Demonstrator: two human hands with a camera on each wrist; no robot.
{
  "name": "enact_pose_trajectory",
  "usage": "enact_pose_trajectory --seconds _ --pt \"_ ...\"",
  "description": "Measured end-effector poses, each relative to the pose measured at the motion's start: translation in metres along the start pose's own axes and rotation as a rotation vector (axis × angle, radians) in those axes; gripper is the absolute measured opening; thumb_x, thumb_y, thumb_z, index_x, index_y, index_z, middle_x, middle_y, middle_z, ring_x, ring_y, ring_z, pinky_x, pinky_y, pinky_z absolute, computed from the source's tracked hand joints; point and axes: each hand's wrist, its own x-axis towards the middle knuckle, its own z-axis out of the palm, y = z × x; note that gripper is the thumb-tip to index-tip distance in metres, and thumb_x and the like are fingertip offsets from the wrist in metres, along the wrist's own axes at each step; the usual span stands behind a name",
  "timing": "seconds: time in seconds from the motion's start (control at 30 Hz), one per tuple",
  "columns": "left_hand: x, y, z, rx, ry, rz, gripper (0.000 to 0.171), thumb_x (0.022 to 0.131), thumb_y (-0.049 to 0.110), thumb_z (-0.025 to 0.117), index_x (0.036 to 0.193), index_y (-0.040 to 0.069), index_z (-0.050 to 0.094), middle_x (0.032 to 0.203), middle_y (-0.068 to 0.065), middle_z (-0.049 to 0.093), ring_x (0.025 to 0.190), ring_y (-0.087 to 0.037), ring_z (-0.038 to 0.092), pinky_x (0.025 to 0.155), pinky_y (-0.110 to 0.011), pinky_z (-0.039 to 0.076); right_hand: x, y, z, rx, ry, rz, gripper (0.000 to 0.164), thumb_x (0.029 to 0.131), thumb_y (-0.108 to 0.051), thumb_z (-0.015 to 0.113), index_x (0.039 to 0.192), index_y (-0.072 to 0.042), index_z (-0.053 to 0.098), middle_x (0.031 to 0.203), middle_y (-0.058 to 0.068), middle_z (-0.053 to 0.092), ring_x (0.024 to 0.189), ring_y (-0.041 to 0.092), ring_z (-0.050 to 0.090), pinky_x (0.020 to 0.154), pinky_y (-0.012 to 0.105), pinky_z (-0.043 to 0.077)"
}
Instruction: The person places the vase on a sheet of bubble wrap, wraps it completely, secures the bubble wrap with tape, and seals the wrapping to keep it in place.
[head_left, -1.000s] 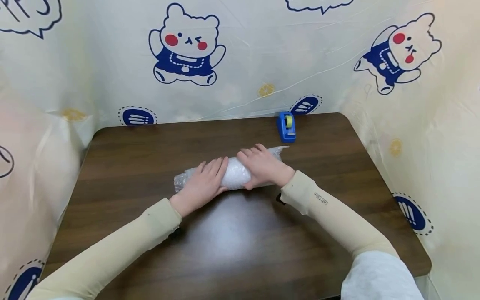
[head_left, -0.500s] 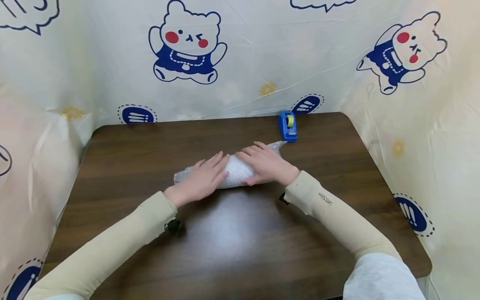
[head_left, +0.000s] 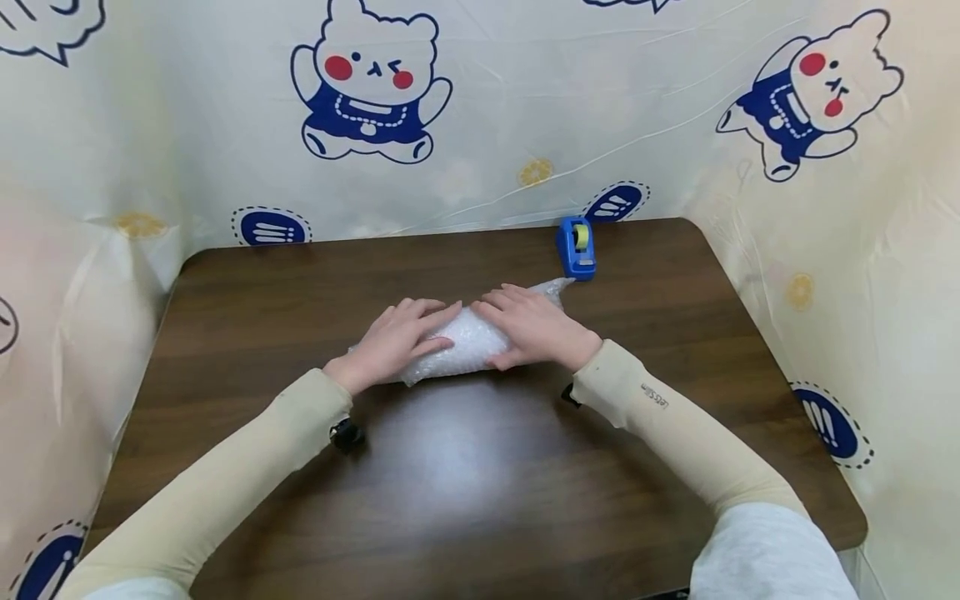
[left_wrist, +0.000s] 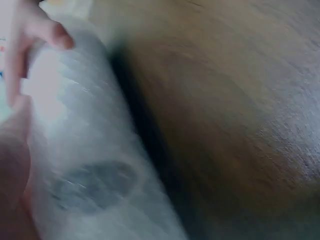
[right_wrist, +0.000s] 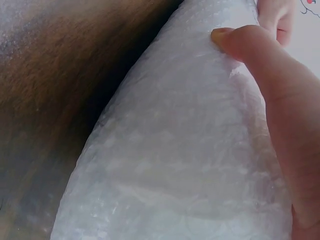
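Observation:
A bundle rolled in bubble wrap (head_left: 468,342) lies slantwise across the table under both hands. What it contains is hidden, though a dark oval patch shows through the wrap in the left wrist view. My left hand (head_left: 393,342) rests over the bundle's left part, fingers and thumb stretched along the top. On the right part, my right hand (head_left: 536,329) holds the roll, fingers over the far side and thumb (right_wrist: 260,60) pressing the near side. A loose pointed end of wrap sticks out beyond the right hand.
A blue tape dispenser (head_left: 576,250) with yellowish tape stands at the table's back edge, close to the wrap's pointed end. The brown wooden table (head_left: 465,500) is bordered by a printed cloth backdrop (head_left: 480,100) behind and at both sides.
My left hand has shifted left and turned along the bundle, its thumb now over the top. A corner of wrap shows below that hand. The right hand keeps nearly the same place.

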Motion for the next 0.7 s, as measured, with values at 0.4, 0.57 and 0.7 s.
enact_pose_trajectory --seconds 0.4,0.57,0.7 --pt "-0.001 0.003 0.005 0.195 -0.059 0.027 0.083 0.108 0.051 0.05 0.167 0.004 0.015 0.167 -0.017 0.033 0.137 -0.036 0.055 0.106 -0.058 0.046 0.004 0.0 -0.004 0.093 -0.055 0.037 0.085 0.085 -0.055 0.079 0.148 -0.005 0.053 0.143 0.016 0.06 0.134 0.036 0.055 0.121 0.048 0.033" --pt "-0.007 0.019 0.02 0.449 0.144 0.063 0.071 0.109 0.042 0.051 0.159 -0.006 0.032 0.147 -0.027 0.054 0.124 -0.041 0.059 0.096 -0.057 0.05 0.004 0.001 -0.005 0.123 -0.089 0.065 0.085 0.086 -0.054 0.077 0.15 -0.006 0.051 0.146 0.017 0.057 0.135 0.035 0.054 0.119 0.048 0.036" --pt "-0.008 0.022 0.027 0.434 0.193 0.048 0.072 0.108 0.039 0.054 0.158 -0.008 0.033 0.139 -0.029 0.058 0.12 -0.044 0.06 0.095 -0.057 0.05 0.004 0.001 -0.005 0.152 -0.067 0.072 0.082 0.086 -0.051 0.078 0.149 -0.006 0.051 0.145 0.017 0.057 0.133 0.034 0.055 0.114 0.049 0.041"
